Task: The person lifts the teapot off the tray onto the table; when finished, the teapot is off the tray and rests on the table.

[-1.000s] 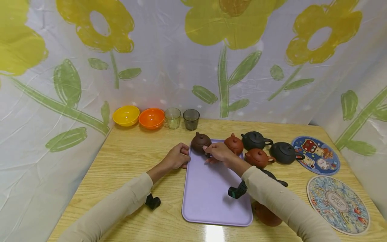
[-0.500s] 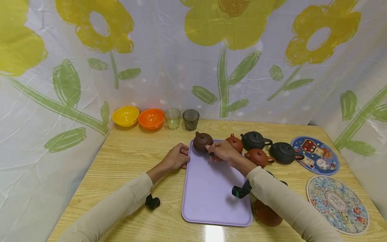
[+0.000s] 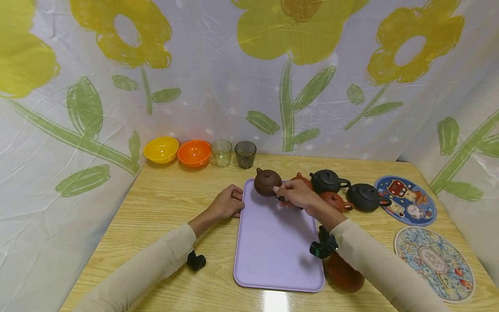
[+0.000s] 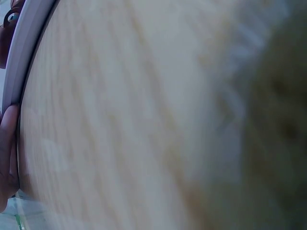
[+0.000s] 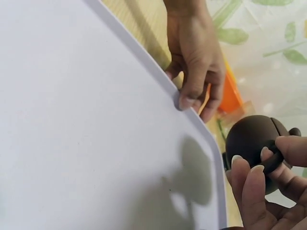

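My right hand (image 3: 297, 194) pinches the handle of a dark brown teapot (image 3: 267, 182) over the far end of a lilac tray (image 3: 278, 251). In the right wrist view, thumb and fingers close round the handle of the teapot (image 5: 249, 139), and a shadow falls on the tray beside it. My left hand (image 3: 227, 202) holds the tray's left rim near its far corner; the right wrist view has the thumb of the left hand (image 5: 197, 62) on that rim. The left wrist view shows mostly blurred tabletop, with fingertips (image 4: 8, 139) against the tray edge (image 4: 21, 57).
Right of the tray stand black teapots (image 3: 325, 182) and reddish-brown teapots (image 3: 346, 275), some partly hidden by my right arm. Two round mats (image 3: 434, 264) lie farther right. Along the back are a yellow bowl (image 3: 161, 150), an orange bowl (image 3: 194, 153) and two glasses (image 3: 245, 154).
My right hand has moved a little to the right with the dark brown teapot, along the tray's far end. My left hand has stayed at the tray's left rim.
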Demonstrator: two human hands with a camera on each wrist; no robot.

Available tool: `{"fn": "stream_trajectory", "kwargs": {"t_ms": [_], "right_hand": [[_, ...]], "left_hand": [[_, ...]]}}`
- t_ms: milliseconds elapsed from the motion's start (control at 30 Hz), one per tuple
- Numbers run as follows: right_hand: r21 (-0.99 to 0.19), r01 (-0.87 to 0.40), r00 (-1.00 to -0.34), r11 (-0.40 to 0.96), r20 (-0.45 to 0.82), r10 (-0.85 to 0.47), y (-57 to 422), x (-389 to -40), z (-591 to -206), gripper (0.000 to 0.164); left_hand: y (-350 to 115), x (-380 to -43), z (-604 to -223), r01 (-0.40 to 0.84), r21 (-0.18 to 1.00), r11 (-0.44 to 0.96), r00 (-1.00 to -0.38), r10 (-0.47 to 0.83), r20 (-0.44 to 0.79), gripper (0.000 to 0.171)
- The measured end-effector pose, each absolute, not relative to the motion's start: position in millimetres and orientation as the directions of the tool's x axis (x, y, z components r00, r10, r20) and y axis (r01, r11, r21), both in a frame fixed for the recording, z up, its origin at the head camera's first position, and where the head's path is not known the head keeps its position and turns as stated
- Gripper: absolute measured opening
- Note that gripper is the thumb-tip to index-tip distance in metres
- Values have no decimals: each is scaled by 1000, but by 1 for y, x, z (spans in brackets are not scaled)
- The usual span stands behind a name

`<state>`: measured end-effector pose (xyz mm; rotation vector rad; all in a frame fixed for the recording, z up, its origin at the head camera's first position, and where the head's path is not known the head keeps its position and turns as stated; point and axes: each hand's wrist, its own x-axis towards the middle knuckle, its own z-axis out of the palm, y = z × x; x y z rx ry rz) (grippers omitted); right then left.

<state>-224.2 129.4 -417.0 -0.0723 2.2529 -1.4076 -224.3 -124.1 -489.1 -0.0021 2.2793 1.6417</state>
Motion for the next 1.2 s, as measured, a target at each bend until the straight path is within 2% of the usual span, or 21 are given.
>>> {"fn": "stream_trajectory", "kwargs": {"t_ms": [733,1200], "right_hand": [[-877,124,-864,463,-325,-385,148,-201,-404,34],[-855,108,-861,508,-336,-381,168,-189,-393,38]], "left_hand": [[-125,-224,-488,-187,926,329,-945,197,-261,45],[-124,-225,-491,-183,922,340,-947,192,-259,45]]}}
